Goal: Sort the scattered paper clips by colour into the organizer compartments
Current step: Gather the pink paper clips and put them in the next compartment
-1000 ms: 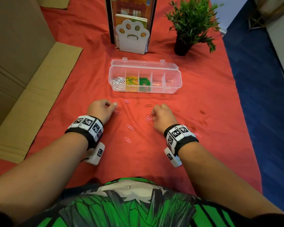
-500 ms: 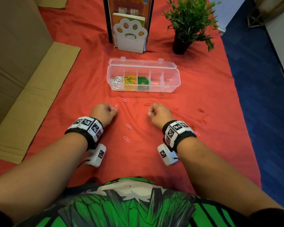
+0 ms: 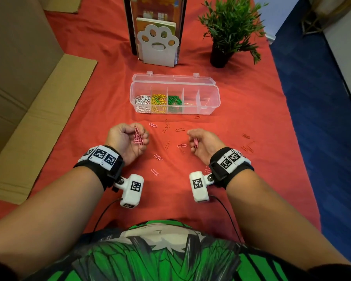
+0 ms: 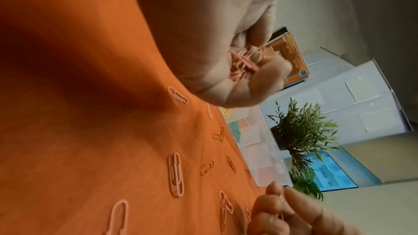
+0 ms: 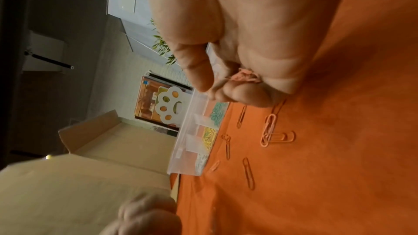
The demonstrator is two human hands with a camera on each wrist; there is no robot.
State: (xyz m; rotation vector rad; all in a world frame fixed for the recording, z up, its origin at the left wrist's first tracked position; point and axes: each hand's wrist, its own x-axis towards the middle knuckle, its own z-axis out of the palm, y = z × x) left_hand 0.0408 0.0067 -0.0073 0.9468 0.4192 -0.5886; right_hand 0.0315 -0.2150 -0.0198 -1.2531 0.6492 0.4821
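Table (image 3: 241, 94) in red cloth, organizer (image 3: 208, 107) open with white, yellow, green filled. Both hands have turned palm-up off the cloth since a moment ago: left hand (image 3: 128, 139) grip holds a pink clips bunch (image 3: 137, 136), right hand (image 3: 204, 144) grip fewer; pink drop-off seems next, loose clips (image 3: 157, 157) remain

An office or study room, set up for desk work

A counter (image 3: 241, 122) is covered with a red cloth; books (image 3: 156, 23) are held upright by a paw-shaped bookend (image 3: 157, 48), and a small potted plant (image 3: 230, 29) is placed beside them. Flattened cardboard (image 3: 34, 122) is laid at the left, blue carpet (image 3: 320, 110) is seen on the floor, and white cabinets (image 4: 353, 96) are seen behind.
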